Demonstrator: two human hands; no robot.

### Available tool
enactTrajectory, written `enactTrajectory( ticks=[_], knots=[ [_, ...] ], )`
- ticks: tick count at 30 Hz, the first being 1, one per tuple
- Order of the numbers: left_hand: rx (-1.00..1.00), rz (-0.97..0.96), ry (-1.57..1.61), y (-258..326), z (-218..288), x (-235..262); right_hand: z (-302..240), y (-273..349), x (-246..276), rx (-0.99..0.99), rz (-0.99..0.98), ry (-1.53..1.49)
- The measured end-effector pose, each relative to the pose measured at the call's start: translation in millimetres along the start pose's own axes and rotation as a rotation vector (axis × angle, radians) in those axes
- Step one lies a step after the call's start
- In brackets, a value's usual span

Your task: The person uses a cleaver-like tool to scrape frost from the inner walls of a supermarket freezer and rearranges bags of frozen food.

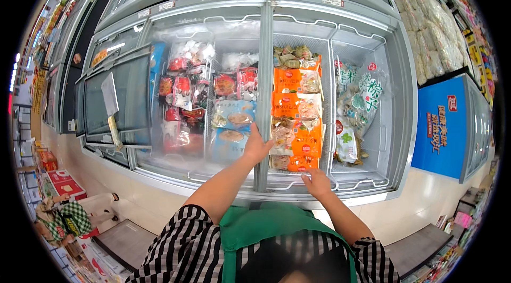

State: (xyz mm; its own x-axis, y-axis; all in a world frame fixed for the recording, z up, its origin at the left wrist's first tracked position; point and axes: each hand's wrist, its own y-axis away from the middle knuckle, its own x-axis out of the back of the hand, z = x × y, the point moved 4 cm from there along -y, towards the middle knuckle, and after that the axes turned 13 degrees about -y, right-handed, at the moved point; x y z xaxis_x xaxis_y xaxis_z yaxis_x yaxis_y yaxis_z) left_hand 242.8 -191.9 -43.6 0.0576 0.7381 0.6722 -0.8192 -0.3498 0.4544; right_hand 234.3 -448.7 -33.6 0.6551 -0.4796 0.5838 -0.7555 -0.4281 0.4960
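Both my hands reach into an open chest freezer (264, 176). My left hand (257, 148) is over the freezer's middle divider, fingers apart, between a light-blue bag of frozen food (230, 144) and an orange bag of frozen food (296, 136); it appears to hold nothing. At the front of the orange column, my right hand (318, 183) is open, its fingertips by the lower edge of the nearest orange bag (294, 163). Whether they touch it I cannot tell. The orange bags lie overlapping in a row, with brownish-green packs (297, 56) behind them.
Left of the divider, wire baskets hold red-and-white bags (182, 91) beneath frost. A right-hand basket holds clear and green bags (362, 96). Glass lids (117, 96) lean over the freezer's left end. A blue freezer (444, 126) stands right; another person (74, 216) is at far left.
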Motion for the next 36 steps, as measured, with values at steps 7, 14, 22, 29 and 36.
enactTrajectory(
  ticks=[7,14,22,29,36],
  knots=[
    [0.04,-0.044,-0.004,-0.9,0.9,3.5,-25.7,-14.3,10.5,0.175,0.09,0.036],
    [0.037,-0.111,0.019,-7.6,-4.5,-4.9,-13.7,-0.9,-5.8,0.012,-0.027,0.124],
    [0.017,-0.152,0.055,-1.8,6.1,7.9,7.0,32.9,-27.2,-0.249,-0.045,0.347],
    [-0.054,-0.039,0.119,-1.3,-4.4,3.4,9.6,30.5,-28.3,-0.065,0.109,0.282],
    [0.073,0.068,0.108,25.0,-11.8,-16.6,1.1,37.2,-24.8,0.054,0.152,0.151]
  ],
)
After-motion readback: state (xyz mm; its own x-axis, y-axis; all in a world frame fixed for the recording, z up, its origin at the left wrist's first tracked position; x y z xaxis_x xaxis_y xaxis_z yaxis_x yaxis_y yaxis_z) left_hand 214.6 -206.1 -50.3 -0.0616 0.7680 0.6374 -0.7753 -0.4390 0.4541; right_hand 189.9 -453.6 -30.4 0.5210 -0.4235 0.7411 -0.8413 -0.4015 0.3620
